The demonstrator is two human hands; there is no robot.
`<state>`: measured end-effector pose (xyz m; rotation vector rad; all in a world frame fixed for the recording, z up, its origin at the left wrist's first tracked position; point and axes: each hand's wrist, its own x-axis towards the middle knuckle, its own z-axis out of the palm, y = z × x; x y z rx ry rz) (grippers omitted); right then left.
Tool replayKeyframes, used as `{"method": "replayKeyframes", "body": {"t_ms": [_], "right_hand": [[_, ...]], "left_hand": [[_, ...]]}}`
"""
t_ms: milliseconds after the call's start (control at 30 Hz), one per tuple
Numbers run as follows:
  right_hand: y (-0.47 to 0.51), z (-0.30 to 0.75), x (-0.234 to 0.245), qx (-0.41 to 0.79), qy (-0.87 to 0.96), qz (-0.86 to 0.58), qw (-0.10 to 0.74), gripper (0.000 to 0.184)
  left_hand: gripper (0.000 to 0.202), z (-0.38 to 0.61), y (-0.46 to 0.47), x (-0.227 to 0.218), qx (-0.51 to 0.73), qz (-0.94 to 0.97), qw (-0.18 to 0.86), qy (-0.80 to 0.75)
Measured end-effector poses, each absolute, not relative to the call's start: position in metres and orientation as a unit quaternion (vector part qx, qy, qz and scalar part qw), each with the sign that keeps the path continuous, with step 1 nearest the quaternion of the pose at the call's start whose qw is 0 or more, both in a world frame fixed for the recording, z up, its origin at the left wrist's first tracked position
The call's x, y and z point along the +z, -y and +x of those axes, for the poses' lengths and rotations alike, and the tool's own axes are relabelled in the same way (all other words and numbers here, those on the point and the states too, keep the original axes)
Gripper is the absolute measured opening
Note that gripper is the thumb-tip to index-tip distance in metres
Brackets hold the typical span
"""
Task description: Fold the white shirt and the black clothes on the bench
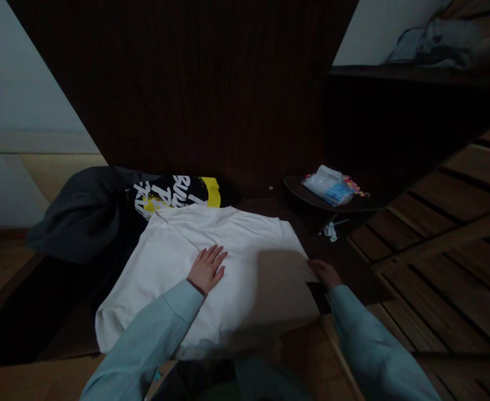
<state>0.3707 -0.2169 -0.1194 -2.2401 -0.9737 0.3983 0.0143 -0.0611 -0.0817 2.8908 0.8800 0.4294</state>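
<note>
A white shirt [236, 239] lies spread over a dark low surface in front of me, its lower part reaching towards my body. My left hand [207, 270] rests flat on the middle of it, fingers stretched out. At the shirt's right side, my right hand [325, 273] has its fingers closed on the edge of what looks like a sleeve. A shadow falls across the right part of the fabric. The fingertips of the right hand are partly hidden in the cloth and dim light.
Beside the shirt on the left lie a dark grey garment [81, 217] and a black cloth with white and yellow print [178, 192]. A plastic packet [330, 186] sits on a small rounded shelf [353, 208]. The tall dark panel [211, 94] stands behind; wooden slats [449, 267] are at right.
</note>
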Motion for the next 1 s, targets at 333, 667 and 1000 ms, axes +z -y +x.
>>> {"method": "replayKeyframes", "body": {"t_ms": [333, 667, 1000], "right_hand": [[0.176, 0.3, -0.061, -0.12, 0.504, -0.805, 0.288, 0.021], [0.163, 0.273, -0.104, -0.088, 0.571, -0.711, 0.402, 0.051], [0.161, 0.273, -0.087, 0.053, 0.482, -0.697, 0.528, 0.037]], "left_hand": [[0.041, 0.014, 0.06, -0.084, 0.147, 0.944, 0.045, -0.292], [0.04, 0.014, 0.061, -0.085, 0.156, 0.943, 0.046, -0.29], [0.03, 0.033, 0.05, -0.057, 0.074, 0.936, 0.123, -0.322]]}}
